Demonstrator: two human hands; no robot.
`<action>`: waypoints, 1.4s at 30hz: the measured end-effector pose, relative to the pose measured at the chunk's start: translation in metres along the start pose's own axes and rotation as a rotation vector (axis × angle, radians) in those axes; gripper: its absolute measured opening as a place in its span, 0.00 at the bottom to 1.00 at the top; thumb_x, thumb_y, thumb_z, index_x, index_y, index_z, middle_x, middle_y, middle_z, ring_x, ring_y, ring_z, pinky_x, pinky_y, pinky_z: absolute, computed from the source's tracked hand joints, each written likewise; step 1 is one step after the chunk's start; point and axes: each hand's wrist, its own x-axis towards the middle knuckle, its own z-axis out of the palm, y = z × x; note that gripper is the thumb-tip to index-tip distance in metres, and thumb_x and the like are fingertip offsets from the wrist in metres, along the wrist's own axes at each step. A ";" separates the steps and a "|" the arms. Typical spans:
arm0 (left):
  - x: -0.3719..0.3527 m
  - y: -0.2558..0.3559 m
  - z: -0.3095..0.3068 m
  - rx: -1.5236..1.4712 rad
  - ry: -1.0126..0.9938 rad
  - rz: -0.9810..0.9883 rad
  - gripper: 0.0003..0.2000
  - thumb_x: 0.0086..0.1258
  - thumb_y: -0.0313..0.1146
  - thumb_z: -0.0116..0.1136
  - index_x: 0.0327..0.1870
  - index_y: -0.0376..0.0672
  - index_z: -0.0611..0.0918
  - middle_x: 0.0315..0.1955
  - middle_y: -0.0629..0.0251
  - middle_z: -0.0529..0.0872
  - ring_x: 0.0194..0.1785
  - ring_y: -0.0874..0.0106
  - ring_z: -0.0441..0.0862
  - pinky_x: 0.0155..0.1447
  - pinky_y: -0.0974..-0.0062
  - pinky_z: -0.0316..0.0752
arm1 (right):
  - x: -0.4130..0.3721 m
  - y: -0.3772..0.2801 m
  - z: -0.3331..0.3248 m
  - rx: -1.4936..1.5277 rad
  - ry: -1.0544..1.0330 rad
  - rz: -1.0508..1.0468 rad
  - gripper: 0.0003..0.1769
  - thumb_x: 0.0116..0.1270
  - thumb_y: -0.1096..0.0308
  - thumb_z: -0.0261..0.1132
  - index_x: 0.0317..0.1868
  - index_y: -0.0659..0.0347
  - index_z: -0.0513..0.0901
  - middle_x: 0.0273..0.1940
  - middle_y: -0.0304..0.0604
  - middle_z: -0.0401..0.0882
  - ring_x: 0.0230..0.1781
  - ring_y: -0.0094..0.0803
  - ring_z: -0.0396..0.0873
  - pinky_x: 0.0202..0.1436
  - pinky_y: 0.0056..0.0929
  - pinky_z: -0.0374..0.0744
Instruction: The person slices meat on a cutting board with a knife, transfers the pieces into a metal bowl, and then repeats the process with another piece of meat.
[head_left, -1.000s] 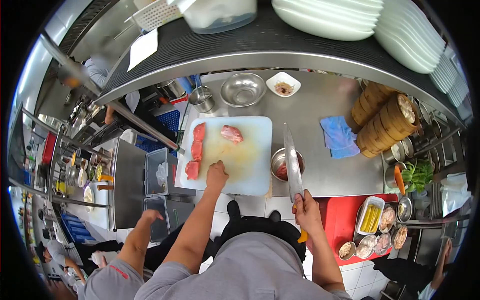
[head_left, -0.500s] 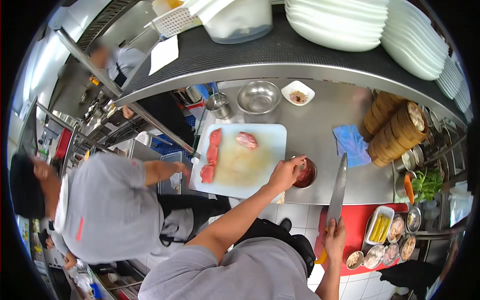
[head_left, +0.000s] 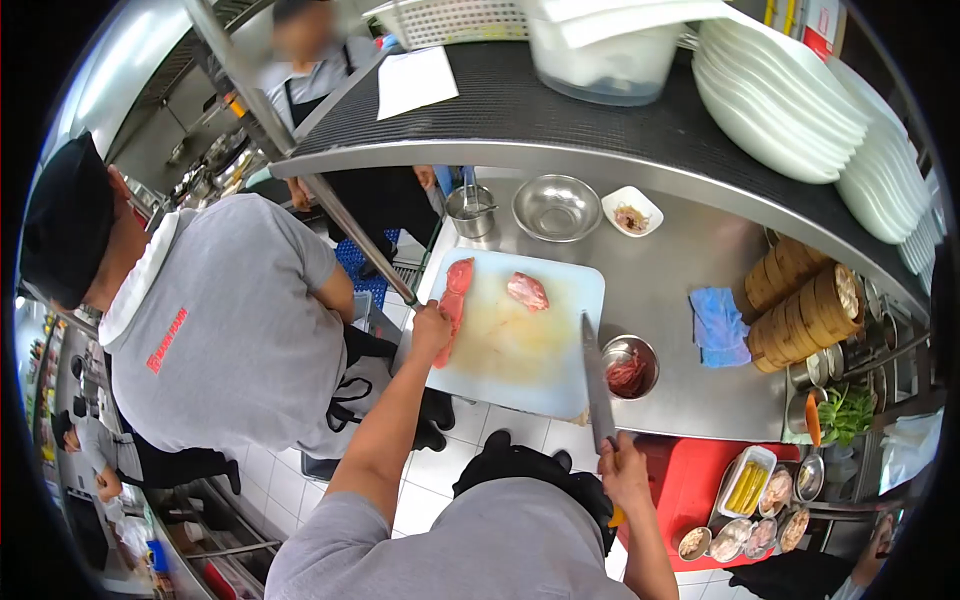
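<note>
My right hand (head_left: pixel 624 468) is closed round the yellow handle of a large knife (head_left: pixel 598 390), its blade pointing up past the right edge of the white cutting board (head_left: pixel 578 375). At the board's left side, my left hand (head_left: pixel 433 328) has its fingers closed on the lower part of a row of red meat slices (head_left: pixel 457 280); the fingertips are partly hidden. A pinkish chunk of meat (head_left: pixel 527 292) lies apart near the top middle of the board. Right of the blade stands a steel bowl (head_left: pixel 646 352) with dark red meat strips (head_left: pixel 628 375) in it.
Behind the board are a steel mixing bowl (head_left: pixel 557 207) and a white dish (head_left: pixel 632 211). Bamboo steamers (head_left: pixel 800 325) and a blue cloth (head_left: pixel 718 328) lie right. A shelf edge (head_left: pixel 560 152) overhangs the counter. A co-worker (head_left: pixel 220 320) stands close at left.
My left hand has moved from the meat bowl to the slices at the board's left. The knife has swung left to the board's edge. The co-worker's arm has drawn back, and the view has shifted.
</note>
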 end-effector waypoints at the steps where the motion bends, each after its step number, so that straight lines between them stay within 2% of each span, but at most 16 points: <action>1: 0.007 -0.003 0.003 0.014 -0.046 -0.030 0.16 0.74 0.36 0.56 0.51 0.29 0.80 0.49 0.34 0.84 0.51 0.40 0.85 0.54 0.51 0.83 | 0.004 -0.008 0.008 -0.013 -0.028 -0.008 0.14 0.81 0.61 0.60 0.41 0.65 0.74 0.21 0.48 0.81 0.19 0.36 0.82 0.23 0.39 0.77; 4: 0.025 0.010 0.013 0.105 -0.012 0.113 0.15 0.76 0.35 0.54 0.51 0.30 0.79 0.50 0.36 0.83 0.54 0.41 0.84 0.58 0.50 0.82 | 0.012 -0.035 0.031 -0.051 -0.052 -0.068 0.13 0.81 0.63 0.60 0.41 0.66 0.75 0.23 0.51 0.82 0.22 0.41 0.84 0.27 0.41 0.79; 8: 0.072 0.015 0.034 -0.004 0.049 0.071 0.17 0.77 0.38 0.54 0.52 0.30 0.80 0.50 0.40 0.84 0.56 0.42 0.83 0.59 0.48 0.81 | 0.011 -0.058 0.059 -0.037 -0.074 -0.044 0.13 0.80 0.63 0.60 0.41 0.67 0.75 0.23 0.51 0.83 0.24 0.43 0.86 0.30 0.42 0.80; 13: 0.117 0.022 0.035 0.019 -0.111 -0.047 0.27 0.70 0.50 0.64 0.55 0.32 0.81 0.54 0.39 0.84 0.58 0.42 0.83 0.63 0.50 0.80 | 0.000 -0.069 0.077 -0.103 -0.035 0.040 0.13 0.80 0.64 0.60 0.39 0.66 0.74 0.22 0.49 0.81 0.23 0.41 0.85 0.30 0.40 0.79; 16: 0.150 0.009 0.040 -0.093 -0.265 -0.108 0.31 0.57 0.53 0.75 0.48 0.30 0.85 0.48 0.41 0.89 0.54 0.49 0.88 0.59 0.58 0.83 | -0.015 -0.076 0.079 -0.030 -0.021 0.160 0.14 0.79 0.62 0.61 0.41 0.66 0.74 0.24 0.59 0.83 0.31 0.62 0.86 0.34 0.53 0.79; 18: 0.169 0.000 0.044 -0.132 -0.470 -0.071 0.28 0.53 0.49 0.77 0.43 0.29 0.87 0.44 0.42 0.91 0.50 0.53 0.91 0.55 0.60 0.85 | -0.024 -0.074 0.083 -0.057 0.032 0.193 0.14 0.79 0.62 0.61 0.40 0.65 0.74 0.24 0.59 0.83 0.30 0.61 0.86 0.34 0.53 0.79; 19: 0.162 0.009 0.036 -0.134 -0.381 -0.016 0.24 0.48 0.44 0.78 0.38 0.30 0.88 0.40 0.42 0.91 0.46 0.56 0.92 0.51 0.62 0.87 | -0.029 -0.073 0.086 -0.072 0.059 0.208 0.14 0.79 0.62 0.61 0.40 0.65 0.74 0.24 0.59 0.83 0.29 0.61 0.85 0.33 0.53 0.79; 20: 0.164 0.022 0.026 -0.156 -0.507 -0.108 0.22 0.49 0.41 0.77 0.37 0.30 0.88 0.39 0.42 0.91 0.46 0.53 0.92 0.51 0.62 0.87 | -0.033 -0.076 0.087 -0.059 0.073 0.222 0.14 0.79 0.62 0.62 0.40 0.65 0.74 0.24 0.59 0.82 0.29 0.61 0.85 0.33 0.52 0.79; 22: 0.156 0.031 0.024 -0.182 -0.390 0.016 0.21 0.50 0.39 0.76 0.38 0.30 0.88 0.38 0.43 0.91 0.45 0.54 0.92 0.51 0.63 0.87 | -0.040 -0.084 0.087 -0.036 0.104 0.236 0.14 0.79 0.62 0.62 0.40 0.65 0.74 0.24 0.59 0.82 0.29 0.61 0.85 0.32 0.52 0.79; 25: 0.143 0.053 -0.004 -0.282 -0.479 -0.064 0.19 0.50 0.39 0.76 0.37 0.32 0.87 0.36 0.46 0.91 0.44 0.56 0.92 0.47 0.62 0.86 | -0.042 -0.080 0.086 -0.042 0.085 0.234 0.14 0.79 0.61 0.61 0.41 0.64 0.74 0.23 0.60 0.82 0.30 0.64 0.84 0.32 0.53 0.79; 28: 0.114 0.061 -0.017 -0.453 -0.177 0.147 0.16 0.52 0.37 0.76 0.34 0.33 0.85 0.33 0.48 0.91 0.39 0.59 0.91 0.42 0.64 0.84 | -0.033 -0.053 0.083 -0.183 0.055 0.140 0.14 0.79 0.60 0.61 0.41 0.64 0.73 0.25 0.63 0.82 0.31 0.68 0.83 0.33 0.58 0.79; 30: 0.083 0.057 -0.006 -0.622 -0.236 0.132 0.13 0.55 0.34 0.75 0.33 0.35 0.84 0.31 0.54 0.90 0.35 0.66 0.88 0.40 0.69 0.80 | -0.023 -0.057 0.069 -0.280 0.006 0.099 0.14 0.79 0.62 0.61 0.42 0.65 0.73 0.26 0.62 0.83 0.30 0.65 0.84 0.34 0.56 0.79; 34: -0.041 0.066 0.012 -1.373 -0.472 -0.246 0.12 0.59 0.26 0.75 0.41 0.39 0.84 0.35 0.67 0.89 0.36 0.76 0.84 0.40 0.73 0.79 | 0.003 -0.036 0.049 -0.341 -0.069 0.022 0.13 0.78 0.63 0.61 0.44 0.66 0.73 0.28 0.66 0.82 0.32 0.70 0.81 0.35 0.63 0.77; 37: -0.100 0.072 0.057 -1.251 -0.285 -0.310 0.12 0.61 0.24 0.74 0.43 0.38 0.84 0.36 0.63 0.89 0.36 0.73 0.85 0.41 0.74 0.79 | 0.029 -0.009 0.043 -0.436 -0.114 -0.007 0.12 0.78 0.63 0.60 0.46 0.65 0.73 0.28 0.67 0.82 0.31 0.70 0.82 0.35 0.64 0.78; 40: -0.123 0.081 0.057 -0.837 -0.116 -0.089 0.13 0.61 0.26 0.74 0.45 0.36 0.83 0.36 0.57 0.87 0.34 0.67 0.85 0.41 0.71 0.80 | 0.057 0.000 0.041 -0.517 -0.116 -0.089 0.11 0.79 0.63 0.58 0.48 0.64 0.73 0.28 0.67 0.82 0.32 0.69 0.83 0.36 0.64 0.80; 42: -0.124 0.090 0.032 -0.526 0.144 0.170 0.14 0.62 0.28 0.74 0.45 0.35 0.83 0.35 0.53 0.87 0.32 0.64 0.85 0.41 0.69 0.81 | 0.070 -0.002 0.044 -0.530 -0.154 -0.095 0.11 0.79 0.63 0.57 0.50 0.63 0.72 0.29 0.67 0.83 0.33 0.69 0.84 0.38 0.64 0.81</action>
